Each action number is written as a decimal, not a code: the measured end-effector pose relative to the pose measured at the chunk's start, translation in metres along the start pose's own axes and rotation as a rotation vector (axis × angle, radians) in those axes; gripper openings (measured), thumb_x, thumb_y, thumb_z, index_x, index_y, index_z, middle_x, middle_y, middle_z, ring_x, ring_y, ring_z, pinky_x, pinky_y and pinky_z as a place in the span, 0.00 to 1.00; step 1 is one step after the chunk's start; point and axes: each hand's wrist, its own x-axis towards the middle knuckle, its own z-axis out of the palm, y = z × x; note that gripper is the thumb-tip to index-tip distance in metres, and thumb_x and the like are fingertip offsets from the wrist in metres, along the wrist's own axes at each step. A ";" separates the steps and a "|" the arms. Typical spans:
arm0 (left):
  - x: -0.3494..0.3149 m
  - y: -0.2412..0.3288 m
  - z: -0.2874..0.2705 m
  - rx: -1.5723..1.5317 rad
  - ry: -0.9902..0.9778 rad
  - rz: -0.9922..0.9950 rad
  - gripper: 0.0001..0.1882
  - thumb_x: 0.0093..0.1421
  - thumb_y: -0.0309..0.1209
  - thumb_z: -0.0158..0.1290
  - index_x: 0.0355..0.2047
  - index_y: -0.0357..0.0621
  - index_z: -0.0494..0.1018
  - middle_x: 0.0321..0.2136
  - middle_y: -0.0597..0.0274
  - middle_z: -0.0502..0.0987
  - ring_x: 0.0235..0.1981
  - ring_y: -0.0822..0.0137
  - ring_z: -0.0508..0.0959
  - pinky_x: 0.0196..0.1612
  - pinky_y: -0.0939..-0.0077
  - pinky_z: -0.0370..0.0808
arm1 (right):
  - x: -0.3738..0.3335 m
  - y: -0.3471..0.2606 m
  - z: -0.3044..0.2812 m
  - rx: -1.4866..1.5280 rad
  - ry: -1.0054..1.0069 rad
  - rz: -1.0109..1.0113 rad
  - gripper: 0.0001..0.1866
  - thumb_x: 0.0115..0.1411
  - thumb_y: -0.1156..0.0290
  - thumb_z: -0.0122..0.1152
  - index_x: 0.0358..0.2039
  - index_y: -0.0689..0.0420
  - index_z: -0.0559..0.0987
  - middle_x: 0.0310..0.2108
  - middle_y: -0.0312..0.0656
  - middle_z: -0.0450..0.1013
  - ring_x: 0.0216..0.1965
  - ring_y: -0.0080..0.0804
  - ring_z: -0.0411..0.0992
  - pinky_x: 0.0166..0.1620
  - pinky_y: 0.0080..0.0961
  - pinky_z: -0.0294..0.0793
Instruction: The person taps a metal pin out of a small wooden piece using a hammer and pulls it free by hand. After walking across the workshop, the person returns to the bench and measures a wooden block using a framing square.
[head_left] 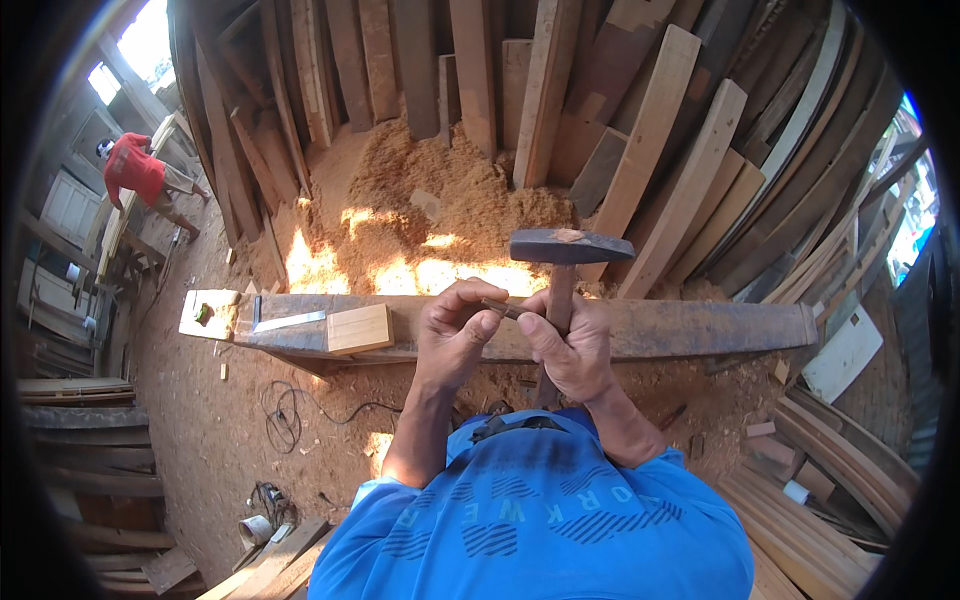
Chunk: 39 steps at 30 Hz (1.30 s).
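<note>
My right hand [570, 345] grips the wooden handle of a hammer [568, 247], whose dark steel head stands upright above my fist. My left hand [455, 330] pinches a small thin dark piece [500, 307] between thumb and fingers, its tip touching the hammer handle. Both hands are held close together above a long thick wooden beam [700, 328] that runs left to right in front of me. I cannot tell exactly what the small piece is.
On the beam's left end lie a pale wood block [358, 328], a metal square ruler [290, 320] and a small board [208, 314]. Planks [650, 130] lean against the far wall above a sawdust heap [420, 200]. A person in red [135, 170] works at far left. A cable [290, 410] lies on the floor.
</note>
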 end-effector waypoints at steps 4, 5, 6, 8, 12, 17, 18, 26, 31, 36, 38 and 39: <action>0.003 0.000 -0.001 0.011 0.019 -0.012 0.10 0.62 0.31 0.59 0.38 0.37 0.76 0.34 0.66 0.77 0.36 0.77 0.74 0.41 0.81 0.71 | 0.004 0.002 0.001 -0.125 -0.024 -0.061 0.10 0.63 0.67 0.62 0.35 0.61 0.75 0.19 0.28 0.67 0.19 0.12 0.63 0.23 0.15 0.63; 0.005 0.001 -0.001 0.021 0.027 -0.032 0.08 0.63 0.31 0.58 0.37 0.37 0.76 0.34 0.66 0.77 0.36 0.77 0.74 0.41 0.81 0.71 | 0.005 0.002 0.001 -0.125 -0.025 -0.062 0.10 0.63 0.67 0.62 0.35 0.61 0.75 0.19 0.28 0.67 0.19 0.12 0.63 0.23 0.15 0.63; 0.006 0.001 -0.001 0.021 0.028 -0.031 0.08 0.63 0.31 0.58 0.37 0.37 0.76 0.34 0.66 0.77 0.36 0.77 0.74 0.41 0.81 0.71 | 0.007 0.001 0.000 -0.164 -0.022 -0.091 0.10 0.63 0.67 0.61 0.36 0.61 0.75 0.19 0.28 0.67 0.19 0.12 0.62 0.23 0.15 0.63; 0.006 0.002 -0.002 0.097 0.025 -0.070 0.08 0.63 0.31 0.58 0.36 0.38 0.76 0.32 0.68 0.77 0.35 0.78 0.74 0.41 0.82 0.70 | 0.009 0.000 -0.001 -0.200 -0.023 -0.120 0.09 0.63 0.68 0.61 0.36 0.61 0.75 0.19 0.27 0.66 0.20 0.12 0.62 0.23 0.15 0.63; 0.004 -0.002 -0.005 0.001 0.044 -0.108 0.08 0.63 0.31 0.57 0.38 0.39 0.75 0.30 0.67 0.78 0.34 0.77 0.75 0.40 0.82 0.71 | 0.006 0.000 -0.003 -0.281 0.006 -0.266 0.11 0.66 0.67 0.57 0.39 0.63 0.76 0.20 0.32 0.68 0.20 0.17 0.65 0.25 0.18 0.64; 0.016 -0.005 -0.006 -0.497 0.140 -0.029 0.10 0.65 0.35 0.53 0.38 0.41 0.72 0.30 0.60 0.76 0.33 0.71 0.73 0.37 0.77 0.69 | -0.008 0.027 -0.002 -0.106 0.078 -0.640 0.15 0.68 0.64 0.51 0.42 0.65 0.74 0.22 0.40 0.70 0.20 0.29 0.68 0.25 0.28 0.66; 0.019 -0.006 -0.007 -0.497 0.138 -0.029 0.10 0.65 0.35 0.53 0.38 0.41 0.72 0.30 0.60 0.76 0.33 0.71 0.73 0.37 0.77 0.69 | -0.005 0.029 -0.005 -0.228 0.021 -0.670 0.15 0.68 0.64 0.50 0.43 0.65 0.74 0.21 0.41 0.68 0.19 0.29 0.67 0.24 0.30 0.65; 0.025 -0.012 -0.012 -0.630 0.118 0.000 0.08 0.65 0.31 0.53 0.41 0.41 0.71 0.31 0.62 0.78 0.32 0.74 0.77 0.40 0.77 0.73 | -0.007 0.039 -0.008 -0.254 0.037 -0.687 0.13 0.66 0.68 0.54 0.44 0.64 0.73 0.23 0.48 0.69 0.22 0.44 0.70 0.27 0.37 0.68; 0.017 -0.012 -0.017 -0.617 0.173 -0.001 0.07 0.64 0.29 0.54 0.41 0.40 0.72 0.32 0.62 0.79 0.32 0.75 0.77 0.40 0.79 0.74 | -0.009 0.039 -0.009 -0.617 -0.057 -0.373 0.12 0.69 0.66 0.48 0.43 0.61 0.73 0.27 0.41 0.69 0.28 0.35 0.71 0.31 0.33 0.70; 0.018 -0.005 -0.007 -0.656 0.151 -0.047 0.07 0.66 0.29 0.52 0.41 0.40 0.72 0.31 0.61 0.79 0.31 0.75 0.76 0.39 0.79 0.74 | -0.004 0.046 -0.004 -0.441 0.032 -0.513 0.12 0.68 0.65 0.50 0.36 0.61 0.71 0.22 0.42 0.68 0.21 0.31 0.67 0.25 0.29 0.67; 0.017 -0.010 -0.015 -0.607 0.148 -0.015 0.07 0.66 0.29 0.53 0.41 0.40 0.72 0.31 0.61 0.79 0.31 0.74 0.76 0.39 0.79 0.74 | -0.003 0.027 0.003 -0.535 0.089 -0.429 0.13 0.69 0.63 0.49 0.37 0.62 0.71 0.23 0.36 0.66 0.21 0.23 0.64 0.25 0.24 0.66; 0.019 -0.012 -0.018 -0.557 0.150 0.016 0.07 0.66 0.29 0.53 0.41 0.40 0.72 0.31 0.61 0.79 0.31 0.74 0.76 0.39 0.78 0.74 | 0.000 0.031 0.001 -0.538 0.092 -0.433 0.13 0.69 0.63 0.49 0.37 0.62 0.71 0.23 0.36 0.66 0.21 0.23 0.64 0.25 0.24 0.66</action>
